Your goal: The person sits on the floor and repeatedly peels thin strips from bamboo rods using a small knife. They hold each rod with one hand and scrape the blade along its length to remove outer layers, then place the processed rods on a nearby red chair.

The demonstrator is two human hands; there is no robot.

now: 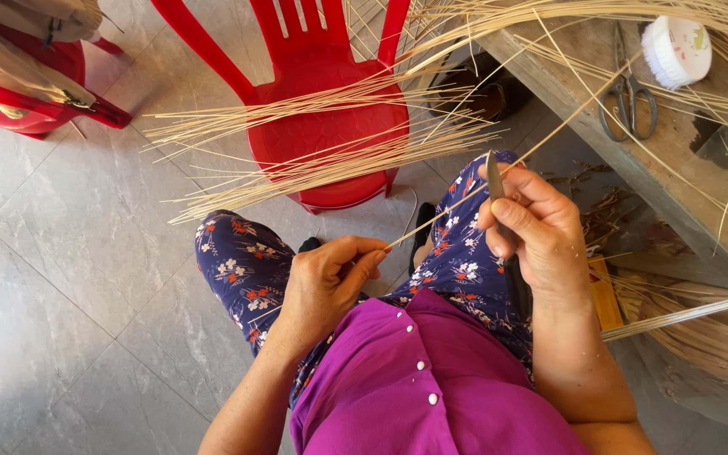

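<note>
My left hand [326, 282] pinches the near end of a thin pale bamboo strip [448, 211] between thumb and forefinger, above my lap. My right hand [532, 227] grips a dark-handled knife [496, 181], blade pointing up, with the thumb pressed near the strip where it crosses the blade. The strip runs up and to the right toward a wooden bench. A large bundle of similar strips [322, 126] fans out across a red plastic chair [322, 135] in front of me.
A wooden bench [634, 168] at the right carries grey scissors [628, 101] and a round white brush [676, 50]. More strips and shavings lie below it [701, 337]. Another red chair [18, 84] stands at the far left on the grey tiled floor [69, 278].
</note>
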